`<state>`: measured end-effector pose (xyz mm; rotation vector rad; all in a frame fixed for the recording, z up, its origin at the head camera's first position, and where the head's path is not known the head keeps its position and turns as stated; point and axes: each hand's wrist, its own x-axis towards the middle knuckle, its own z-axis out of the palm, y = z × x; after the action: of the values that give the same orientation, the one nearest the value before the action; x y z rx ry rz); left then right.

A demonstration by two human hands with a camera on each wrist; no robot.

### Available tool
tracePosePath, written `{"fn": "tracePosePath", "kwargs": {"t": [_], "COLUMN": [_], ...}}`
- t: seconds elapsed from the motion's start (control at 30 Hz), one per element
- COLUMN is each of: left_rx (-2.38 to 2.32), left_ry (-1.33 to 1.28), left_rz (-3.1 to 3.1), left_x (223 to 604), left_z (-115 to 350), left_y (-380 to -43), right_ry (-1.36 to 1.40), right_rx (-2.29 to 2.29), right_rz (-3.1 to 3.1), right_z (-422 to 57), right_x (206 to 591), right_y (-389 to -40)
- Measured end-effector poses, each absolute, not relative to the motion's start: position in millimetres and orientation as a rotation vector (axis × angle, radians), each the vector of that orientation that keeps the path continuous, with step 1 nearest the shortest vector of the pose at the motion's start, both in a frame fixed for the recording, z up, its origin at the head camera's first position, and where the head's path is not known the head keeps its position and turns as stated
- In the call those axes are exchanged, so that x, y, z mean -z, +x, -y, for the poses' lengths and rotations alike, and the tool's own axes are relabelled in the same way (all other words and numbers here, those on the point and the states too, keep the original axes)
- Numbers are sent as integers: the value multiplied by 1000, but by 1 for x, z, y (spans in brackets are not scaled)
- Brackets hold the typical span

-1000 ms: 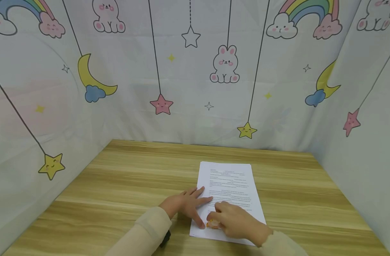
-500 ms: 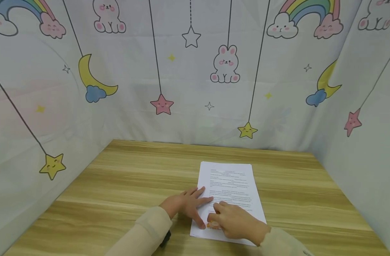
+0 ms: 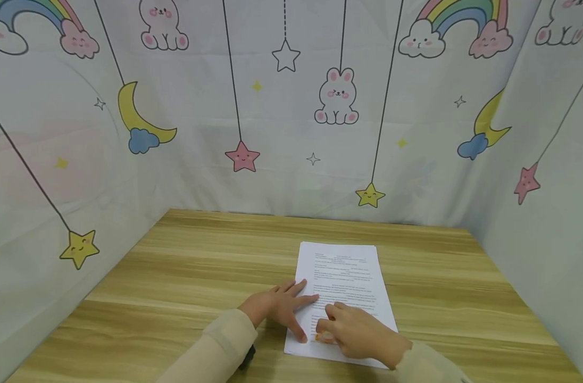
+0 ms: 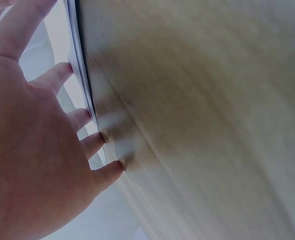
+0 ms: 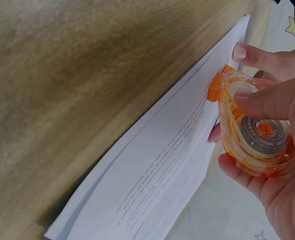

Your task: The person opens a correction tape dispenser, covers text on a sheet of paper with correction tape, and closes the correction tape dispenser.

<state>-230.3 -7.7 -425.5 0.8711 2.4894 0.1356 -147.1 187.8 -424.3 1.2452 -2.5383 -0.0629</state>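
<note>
A stack of printed white paper (image 3: 341, 266) lies on the table. My right hand (image 3: 363, 335) grips an orange see-through correction tape dispenser (image 5: 260, 132), its tip at the printed lines near the bottom left of the top sheet. In the right wrist view the thumb lies across the case and the inner reel shows; an orange flap (image 5: 215, 86) sits by the tip. My left hand (image 3: 284, 308) rests spread on the left edge of the paper, fingers straight. The left wrist view shows its fingertips along the edge of the stack.
The wooden table (image 3: 200, 266) runs to white cloth walls (image 3: 291, 181) at the back and both sides, printed with stars, moons and rabbits. A small black object (image 3: 247, 357) shows beside the left sleeve, mostly hidden.
My right hand has shifted slightly to the right with the correction tape, and more printed text shows left of it. My left hand and the paper have stayed in place.
</note>
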Motion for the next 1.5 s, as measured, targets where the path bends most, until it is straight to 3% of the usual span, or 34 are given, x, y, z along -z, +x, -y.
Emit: {"fn": "tracePosePath", "kwargs": {"t": [1.0, 1.5], "left_rx": [-154, -121], "left_ry": [862, 897], "left_rz": [-2492, -2494], "left_x": [426, 429], "left_z": [9, 7], "left_y": [-231, -232], "right_ry": [1156, 1192], "right_rx": [24, 30], "right_rz": [2721, 2513], "right_z": [-216, -233], "right_x": [420, 427], "right_y": [-135, -130]}}
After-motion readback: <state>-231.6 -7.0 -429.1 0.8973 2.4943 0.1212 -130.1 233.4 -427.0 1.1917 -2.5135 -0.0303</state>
